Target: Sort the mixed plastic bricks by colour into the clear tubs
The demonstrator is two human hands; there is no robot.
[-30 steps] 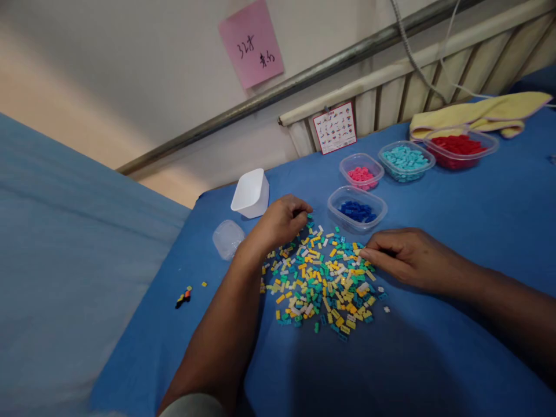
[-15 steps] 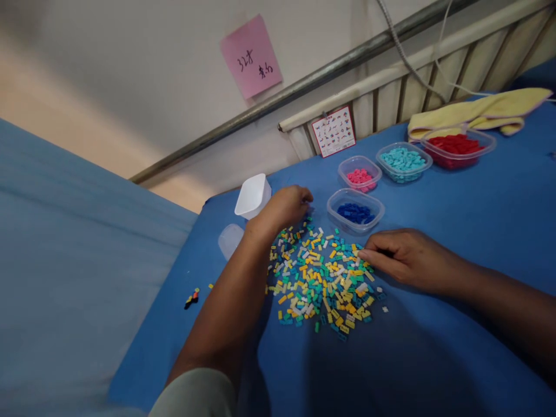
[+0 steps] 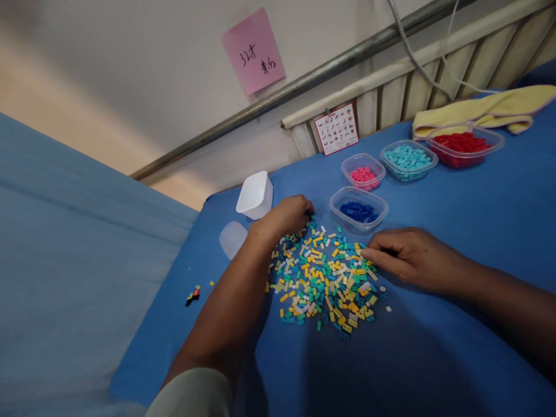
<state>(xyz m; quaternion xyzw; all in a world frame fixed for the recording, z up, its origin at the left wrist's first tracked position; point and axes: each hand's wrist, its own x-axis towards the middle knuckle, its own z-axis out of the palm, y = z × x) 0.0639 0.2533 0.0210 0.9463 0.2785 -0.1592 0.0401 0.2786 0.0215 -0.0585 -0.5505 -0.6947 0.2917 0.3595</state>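
Note:
A heap of small yellow, teal, green and white bricks (image 3: 325, 278) lies on the blue table (image 3: 434, 359). My left hand (image 3: 284, 217) rests at the heap's far left edge, fingers curled into a loose fist; what they hold is hidden. My right hand (image 3: 408, 258) lies at the heap's right edge, fingertips pinched together against the bricks. Just beyond the heap stands a clear tub of dark blue bricks (image 3: 358, 209).
Behind are tubs of pink bricks (image 3: 363, 172), light blue bricks (image 3: 409, 159) and red bricks (image 3: 464, 145), a yellow cloth (image 3: 482, 113), a picture card (image 3: 336, 128), a white tub (image 3: 255, 196), a clear lid (image 3: 233, 238) and a few stray bricks (image 3: 194, 293).
My left hand reached toward the white tub, then came back to the heap's far edge. My right hand has stayed in place. The view has shifted slightly.

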